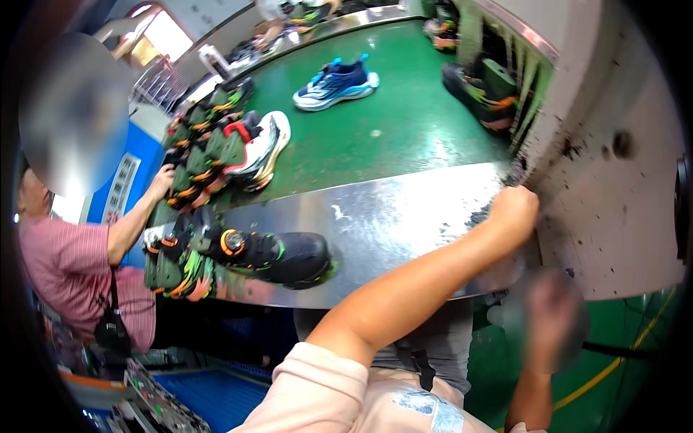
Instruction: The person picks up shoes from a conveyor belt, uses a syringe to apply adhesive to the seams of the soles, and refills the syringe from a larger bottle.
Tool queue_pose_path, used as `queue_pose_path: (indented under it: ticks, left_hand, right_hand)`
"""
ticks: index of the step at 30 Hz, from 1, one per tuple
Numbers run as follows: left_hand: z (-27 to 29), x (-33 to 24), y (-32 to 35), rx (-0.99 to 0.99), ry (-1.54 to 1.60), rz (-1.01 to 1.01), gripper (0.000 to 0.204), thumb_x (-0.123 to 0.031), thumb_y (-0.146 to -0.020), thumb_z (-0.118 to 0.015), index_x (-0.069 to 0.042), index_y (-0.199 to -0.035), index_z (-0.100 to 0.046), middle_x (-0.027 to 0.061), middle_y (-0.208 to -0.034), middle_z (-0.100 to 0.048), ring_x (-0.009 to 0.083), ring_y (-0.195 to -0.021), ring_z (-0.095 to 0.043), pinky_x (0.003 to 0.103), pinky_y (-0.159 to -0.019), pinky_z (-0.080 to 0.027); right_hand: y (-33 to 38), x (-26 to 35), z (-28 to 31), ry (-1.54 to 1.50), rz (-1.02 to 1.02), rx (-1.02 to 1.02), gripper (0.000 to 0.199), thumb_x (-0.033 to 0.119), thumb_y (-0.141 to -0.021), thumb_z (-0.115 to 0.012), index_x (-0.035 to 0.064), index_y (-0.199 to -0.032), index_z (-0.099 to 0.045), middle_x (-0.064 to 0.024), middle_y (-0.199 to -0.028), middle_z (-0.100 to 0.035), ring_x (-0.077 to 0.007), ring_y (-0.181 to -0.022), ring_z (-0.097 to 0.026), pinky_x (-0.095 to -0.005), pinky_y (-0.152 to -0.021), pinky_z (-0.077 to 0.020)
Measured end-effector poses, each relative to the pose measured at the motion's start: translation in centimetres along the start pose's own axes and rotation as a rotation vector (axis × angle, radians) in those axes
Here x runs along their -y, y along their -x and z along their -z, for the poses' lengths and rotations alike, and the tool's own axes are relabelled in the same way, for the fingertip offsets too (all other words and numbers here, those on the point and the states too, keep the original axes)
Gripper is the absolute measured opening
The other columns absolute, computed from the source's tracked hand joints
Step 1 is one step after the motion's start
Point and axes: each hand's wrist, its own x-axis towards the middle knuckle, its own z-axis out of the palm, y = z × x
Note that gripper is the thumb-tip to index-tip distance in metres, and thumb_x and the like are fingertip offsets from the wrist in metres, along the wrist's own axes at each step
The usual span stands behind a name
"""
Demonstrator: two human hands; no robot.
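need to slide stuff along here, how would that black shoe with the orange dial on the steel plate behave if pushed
The black shoe rests flat on its sole, so it would probably slide rather than roll. The steel plate looks smooth and shiny, so little drag seems likely. It lies near the plate's front edge, beside other shoes, so a push that way might tip it off.

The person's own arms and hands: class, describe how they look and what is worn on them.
Both forearms are bare. The left arm comes out of a short, pale pink sleeve that ends near the elbow. The left hand wears no glove or ring that shows. The right hand is too blurred to make out.
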Motion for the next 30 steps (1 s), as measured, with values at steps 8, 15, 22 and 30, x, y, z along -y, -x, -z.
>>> queue_pose_path:
  ticks: [8, 15, 22, 30]
  left_hand:
    - [3.8, 0.5, 5.1, -0.398, 0.338, 0.073, 0.008, -0.003, -0.073, -0.063, 0.002, -0.078, -0.067, 0.021, -0.081, -0.064, 0.0351, -0.084, -0.062, 0.041, -0.073, -0.052]
    - [8.3, 2.7, 18.8, -0.937, 1.401, 0.587, 0.014, -0.003, -0.091, -0.06, 0.007, -0.1, -0.065, 0.008, -0.088, -0.067, 0.012, -0.074, -0.064, 0.025, -0.067, -0.053]
    - [9.0, 3.6, 23.5, -1.139, 1.529, 0.547, 0.016, -0.009, -0.092, -0.062, 0.005, -0.098, -0.065, 0.0033, -0.081, -0.065, 0.0068, -0.069, -0.055, 0.021, -0.063, -0.044]
    - [10.7, 5.4, 26.1, -1.105, 1.638, 0.61, 0.012, -0.007, -0.089, -0.064, 0.004, -0.093, -0.066, 0.0018, -0.073, -0.062, 0.0042, -0.062, -0.05, 0.02, -0.055, -0.035]
  right_hand:
    - [-2.2, 3.2, -0.5, -0.373, -0.12, 0.128, 0.016, 0.014, -0.095, -0.056, -0.0008, -0.091, -0.062, -0.0043, -0.08, -0.063, -0.0114, -0.069, -0.057, -0.0271, -0.062, -0.0469]
    - [-1.9, 13.3, -5.1, -0.681, 0.317, 0.481, 0.022, 0.01, -0.077, -0.074, 0.0004, -0.094, -0.063, -0.0112, -0.081, -0.061, -0.0241, -0.067, -0.06, -0.0315, -0.06, -0.047]
    - [0.8, 17.7, -8.7, -0.687, 0.32, 0.372, 0.023, 0.0, -0.07, -0.074, 0.0022, -0.09, -0.062, -0.0128, -0.08, -0.063, -0.0283, -0.071, -0.063, -0.032, -0.06, -0.049]
    - [1.0, 21.5, -9.0, -0.614, 0.428, 0.436, 0.02, 0.003, -0.075, -0.074, 0.0022, -0.094, -0.067, -0.0118, -0.079, -0.066, -0.0214, -0.062, -0.063, -0.0304, -0.057, -0.0485]
